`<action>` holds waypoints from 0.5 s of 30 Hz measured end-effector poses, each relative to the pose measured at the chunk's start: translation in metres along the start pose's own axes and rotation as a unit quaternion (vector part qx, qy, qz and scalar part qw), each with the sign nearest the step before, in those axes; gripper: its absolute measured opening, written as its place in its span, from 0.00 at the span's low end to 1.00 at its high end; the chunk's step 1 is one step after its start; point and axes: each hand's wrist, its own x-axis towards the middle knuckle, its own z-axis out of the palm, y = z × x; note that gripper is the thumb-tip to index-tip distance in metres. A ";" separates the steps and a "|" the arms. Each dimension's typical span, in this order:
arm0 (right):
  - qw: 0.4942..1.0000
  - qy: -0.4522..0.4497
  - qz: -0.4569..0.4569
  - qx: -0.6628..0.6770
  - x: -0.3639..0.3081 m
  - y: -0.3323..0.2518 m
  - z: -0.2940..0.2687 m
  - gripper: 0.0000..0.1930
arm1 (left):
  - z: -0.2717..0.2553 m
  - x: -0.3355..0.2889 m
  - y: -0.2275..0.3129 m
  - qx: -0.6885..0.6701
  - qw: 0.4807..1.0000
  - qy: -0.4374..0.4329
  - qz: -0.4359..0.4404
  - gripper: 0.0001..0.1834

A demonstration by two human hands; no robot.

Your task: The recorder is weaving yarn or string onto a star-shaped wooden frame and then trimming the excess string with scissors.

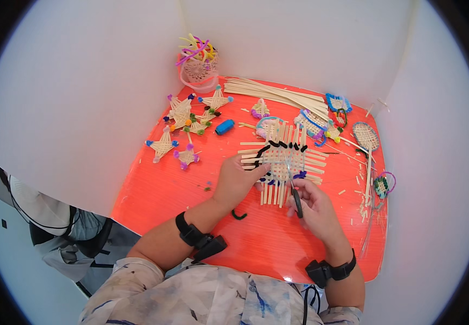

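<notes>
A square mat woven from pale flat strips (277, 162) lies in the middle of the table, its strip ends sticking out on all sides. Black fuzzy stems run along its upper and left edges, and dark blue ones show at the lower edge. My left hand (237, 181) grips the mat's left side, thumb on top. In my right hand (315, 206) is a pair of scissors with black handles (297, 203). Its thin metal blades point away from me over the mat; whether they touch a strip I cannot tell. A short dark green stem piece (239, 215) lies below the mat.
Several woven stars (162, 144) and a blue spool (224, 127) lie to the left. A pink basket of coloured stems (199, 73) stands at the far left. Long strips (277, 92) lie along the back; small woven pieces (365, 135), wires and offcuts lie right. White panels surround the table.
</notes>
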 end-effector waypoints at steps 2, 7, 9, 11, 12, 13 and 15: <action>1.000 -0.003 -0.016 0.003 0.000 0.000 -0.001 0.16 | 0.000 0.000 -0.002 0.010 1.000 -0.010 -0.014 0.13; 1.000 -0.004 -0.025 0.014 -0.001 -0.004 0.001 0.17 | 0.000 0.000 0.003 0.027 0.999 -0.017 -0.026 0.12; 0.999 -0.001 -0.027 0.020 -0.001 -0.004 0.002 0.17 | -0.002 0.000 0.002 0.032 0.999 -0.017 -0.025 0.12; 0.999 0.002 -0.027 0.025 0.000 0.000 0.003 0.17 | -0.002 -0.001 0.001 0.047 0.998 -0.033 -0.007 0.12; 0.998 0.003 -0.053 0.033 0.002 0.006 0.002 0.18 | 0.000 -0.002 0.001 0.046 0.998 -0.034 -0.008 0.12; 0.996 0.003 -0.079 0.040 0.003 0.008 0.002 0.18 | 0.003 -0.005 0.003 0.063 0.997 -0.037 -0.024 0.12; 0.996 0.005 -0.083 0.024 0.002 0.004 0.002 0.18 | 0.004 -0.006 0.004 0.080 0.995 -0.039 -0.038 0.13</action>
